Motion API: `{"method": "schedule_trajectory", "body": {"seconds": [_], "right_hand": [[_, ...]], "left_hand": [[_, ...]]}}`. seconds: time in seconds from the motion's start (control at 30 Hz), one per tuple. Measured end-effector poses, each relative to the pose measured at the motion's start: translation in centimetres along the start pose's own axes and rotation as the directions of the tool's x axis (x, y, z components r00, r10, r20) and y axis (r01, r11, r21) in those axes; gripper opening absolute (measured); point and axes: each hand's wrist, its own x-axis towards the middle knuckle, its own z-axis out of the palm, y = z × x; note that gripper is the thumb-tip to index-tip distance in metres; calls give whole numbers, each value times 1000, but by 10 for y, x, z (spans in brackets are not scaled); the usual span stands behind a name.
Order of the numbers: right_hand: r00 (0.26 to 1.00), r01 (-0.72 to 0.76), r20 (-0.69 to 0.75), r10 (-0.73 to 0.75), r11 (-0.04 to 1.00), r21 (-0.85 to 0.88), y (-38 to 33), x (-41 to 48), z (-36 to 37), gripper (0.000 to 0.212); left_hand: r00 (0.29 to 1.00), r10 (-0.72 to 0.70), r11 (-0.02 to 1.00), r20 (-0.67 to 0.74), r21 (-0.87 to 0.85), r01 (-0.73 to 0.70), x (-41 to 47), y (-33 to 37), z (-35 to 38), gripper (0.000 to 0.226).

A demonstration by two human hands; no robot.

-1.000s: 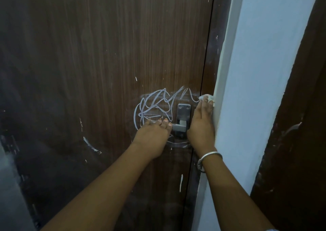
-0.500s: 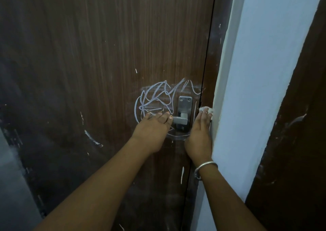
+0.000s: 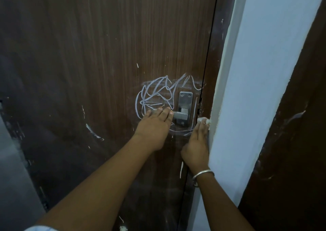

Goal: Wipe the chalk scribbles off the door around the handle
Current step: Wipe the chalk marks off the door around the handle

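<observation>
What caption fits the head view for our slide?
Person's left hand rests on the door handle; right hand presses a white cloth against the door frame beside chalk scribbles.

The door (image 3: pixel 105 54) shows dark wood-grain veneer, faintly glossy and scuffed; its handle (image 3: pixel 183 107) is brushed matt metal; the wall (image 3: pixel 264 72) is smooth pale paint.

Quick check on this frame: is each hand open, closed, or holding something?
Left hand: open, fingers laid straight over the door handle.
Right hand: open, straight fingers pressing a white cloth against the door frame.
</observation>
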Motion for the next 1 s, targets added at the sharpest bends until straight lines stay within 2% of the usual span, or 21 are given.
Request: {"method": "schedule_trajectory", "body": {"seconds": [0.13, 0.27, 0.43, 0.5, 0.6, 0.7, 0.87, 1.0], "right_hand": [[999, 17, -35, -17, 1000, -8, 0, 7, -1, 88], [997, -44, 67, 45, 999, -9, 14, -28, 20, 89], [985, -76, 153, 74, 997, 13, 18, -43, 27, 89], [990, -64, 131, 56, 996, 63, 14, -41, 21, 90], [996, 42, 64, -55, 982, 184, 1, -27, 6, 91], [995, 32, -101, -8, 971, 236, -15, 7, -18, 89], [955, 192, -254, -150, 970, 148, -37, 55, -60, 85], [945, 256, -233, -229, 962, 96, -51, 85, -89, 81]], "left_hand": [[1000, 0, 1000, 10, 3, 0, -1, 1, -1, 90], [1000, 1, 1000, 25, 13, -2, -1, 2, -2, 89], [998, 11, 1000, 67, 12, -12, -1, 1, -4, 99], [998, 15, 1000, 64, -2, -15, 0, 1, -3, 101], [998, 10, 1000, 65, -19, -9, -1, 2, -2, 102], [998, 11, 1000, 58, -24, -9, -1, 1, -2, 104], [998, 23, 1000, 66, -19, -22, -1, 1, -4, 103], [995, 62, 993, 76, -107, -54, 1, -5, -11, 96]]}}
